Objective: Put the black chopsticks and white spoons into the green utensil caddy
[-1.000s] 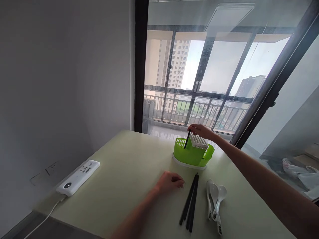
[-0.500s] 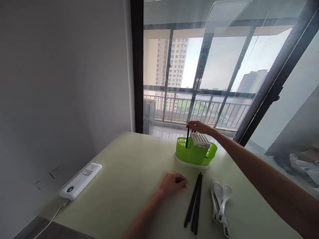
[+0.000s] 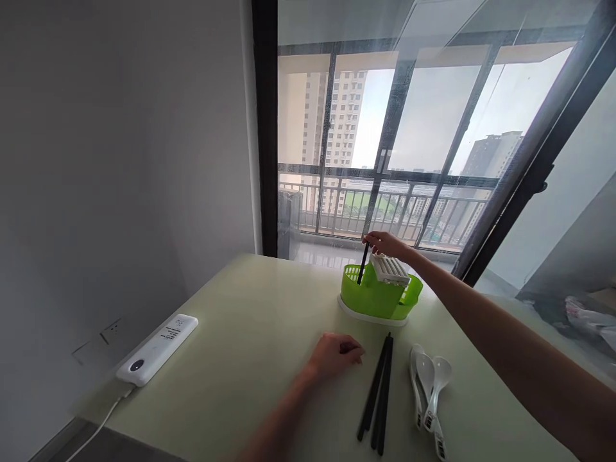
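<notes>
My right hand [image 3: 386, 244] reaches over a green cutlery holder [image 3: 378, 299] on a white base and pinches the top of a black chopstick [image 3: 362, 264] that stands slanted in the holder's left compartment. A white slatted insert [image 3: 389, 269] sits in the holder beside it. My left hand [image 3: 334, 353] rests on the pale green table [image 3: 250, 333] with its fingers curled, nothing visible in them. Just right of it lie several black chopsticks [image 3: 378, 398] side by side, and further right white spoons [image 3: 428, 391] in a small pile.
A white power strip [image 3: 158, 350] with a cable lies at the table's left edge near a wall socket [image 3: 111, 332]. A large glass sliding door [image 3: 399, 141] stands behind the table. Bags [image 3: 590, 317] lie on the floor at the right.
The view has drifted slightly. My right hand keeps the chopstick in the holder, tilting it a little; my left hand has stayed beside the chopsticks.
</notes>
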`<state>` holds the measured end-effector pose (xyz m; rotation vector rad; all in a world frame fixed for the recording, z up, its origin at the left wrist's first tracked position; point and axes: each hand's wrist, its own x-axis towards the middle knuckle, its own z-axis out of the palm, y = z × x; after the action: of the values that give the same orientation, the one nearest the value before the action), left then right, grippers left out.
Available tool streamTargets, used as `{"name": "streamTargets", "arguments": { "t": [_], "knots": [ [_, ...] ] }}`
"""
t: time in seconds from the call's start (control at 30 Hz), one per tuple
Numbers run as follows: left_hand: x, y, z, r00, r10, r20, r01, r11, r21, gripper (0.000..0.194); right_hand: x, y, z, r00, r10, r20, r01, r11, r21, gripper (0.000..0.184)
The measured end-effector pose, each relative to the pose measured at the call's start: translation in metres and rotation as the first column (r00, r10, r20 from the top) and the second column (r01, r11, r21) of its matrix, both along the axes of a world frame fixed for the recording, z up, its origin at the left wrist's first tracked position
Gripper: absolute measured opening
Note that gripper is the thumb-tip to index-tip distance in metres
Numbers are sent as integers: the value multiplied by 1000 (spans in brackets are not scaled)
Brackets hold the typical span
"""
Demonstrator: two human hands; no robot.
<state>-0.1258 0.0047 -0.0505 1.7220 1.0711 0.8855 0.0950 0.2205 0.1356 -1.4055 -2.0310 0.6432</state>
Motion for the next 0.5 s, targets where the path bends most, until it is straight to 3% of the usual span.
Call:
{"name": "streamTargets", "arguments": {
  "t": [0.2, 0.33, 0.5],
  "knots": [
    [0, 1, 2, 1000, -8, -5, 8, 1000, 9, 18, -8, -1, 0, 963, -268, 44, 260, 957, 126, 46],
    [-1, 2, 3, 1000, -11, -6, 11, 1000, 15, 18, -13, -11, -1, 938, -327, 116, 301, 933, 198, 64],
    [-3, 2, 2, 1000, -18, -10, 19, 1000, 22, 21, -17, -32, -25, 913, -344, 217, 313, 935, 166, 86]
  ]
}}
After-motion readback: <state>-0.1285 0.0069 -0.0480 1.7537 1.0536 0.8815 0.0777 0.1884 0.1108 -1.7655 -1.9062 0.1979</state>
